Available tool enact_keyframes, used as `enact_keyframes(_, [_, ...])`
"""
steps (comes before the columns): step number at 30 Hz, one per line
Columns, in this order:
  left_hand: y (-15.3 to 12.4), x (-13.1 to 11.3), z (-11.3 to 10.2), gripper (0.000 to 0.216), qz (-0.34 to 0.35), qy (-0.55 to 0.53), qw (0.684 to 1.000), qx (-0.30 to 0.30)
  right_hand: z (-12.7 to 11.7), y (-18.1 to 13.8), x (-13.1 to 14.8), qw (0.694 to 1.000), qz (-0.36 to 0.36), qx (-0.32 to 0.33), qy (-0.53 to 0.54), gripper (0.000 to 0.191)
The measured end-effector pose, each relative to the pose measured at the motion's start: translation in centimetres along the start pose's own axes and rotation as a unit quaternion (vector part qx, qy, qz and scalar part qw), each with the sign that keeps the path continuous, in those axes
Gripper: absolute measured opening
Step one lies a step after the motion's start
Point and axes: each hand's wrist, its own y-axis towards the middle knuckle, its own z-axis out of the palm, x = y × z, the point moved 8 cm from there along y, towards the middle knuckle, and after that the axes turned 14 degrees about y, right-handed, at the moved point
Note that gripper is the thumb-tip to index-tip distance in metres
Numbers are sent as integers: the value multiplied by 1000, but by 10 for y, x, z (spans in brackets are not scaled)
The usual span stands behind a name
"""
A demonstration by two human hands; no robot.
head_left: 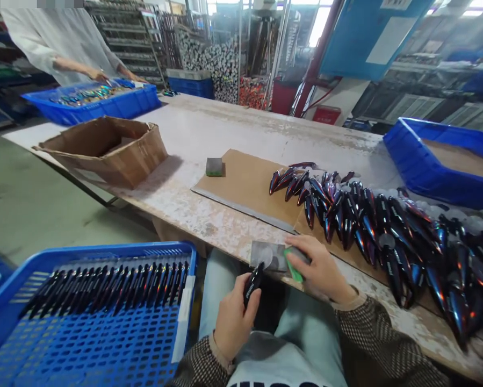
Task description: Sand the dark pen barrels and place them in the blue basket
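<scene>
My left hand (233, 314) is closed round a dark, glossy fishing lure (254, 284). The lure's round, clear lip points away from me, over a flat grey pad (280, 260) at the table's front edge; I cannot tell whether they touch. My right hand (322, 271) grips a green-sided sanding block (294, 264) at the pad's right end. Many similar lures (348, 215) lie heaped to the right on brown cardboard (245, 180). Another grey and green sanding block (214, 166) rests at the cardboard's far left corner.
At lower left, a blue crate (116, 344) holds a row of lures. An open carton (132, 161) stands on the table's left. A blue bin (410, 156) is at far right. Beyond the carton, a person's hands (96, 74) reach over another blue bin (88, 113).
</scene>
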Motion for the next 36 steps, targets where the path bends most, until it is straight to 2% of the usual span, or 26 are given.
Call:
enact_keyframes(2, [0, -2, 8, 35, 9, 44, 999, 4, -10, 16, -4, 999, -9, -42, 33, 32])
enact_keyframes(4, [2, -4, 15, 33, 11, 91, 996, 8, -5, 31, -4, 998, -27, -51, 27, 32])
enact_keyframes(7, [5, -4, 24, 28, -12, 156, 987, 30, 23, 47, -1, 998, -41, -22, -45, 29])
enact_keyframes(11, [8, -4, 31, 24, -47, 217, 972, 80, 59, 51, 12, 989, -44, 14, -139, 26])
enact_keyframes(16, [9, -4, 35, 23, -51, 226, 968, 101, 69, 53, 21, 984, -67, 54, -153, 24])
enact_keyframes(20, [10, -3, 37, 22, -61, 230, 964, 121, 63, 59, 9, 987, -30, 31, -154, 23])
enact_keyframes(25, [9, -3, 40, 21, -56, 207, 969, 119, 81, 49, 27, 986, -65, 53, -145, 27])
enact_keyframes(27, [8, -1, 40, 21, -52, 199, 972, 114, 79, 50, 22, 983, -57, 57, -163, 27])
enact_keyframes(32, [8, 4, 40, 19, -49, 192, 972, 127, 45, 64, -15, 978, -22, 26, -206, 23])
enact_keyframes(36, [10, 7, 41, 21, -36, 169, 978, 117, 22, 62, -32, 977, -19, -8, -211, 24])
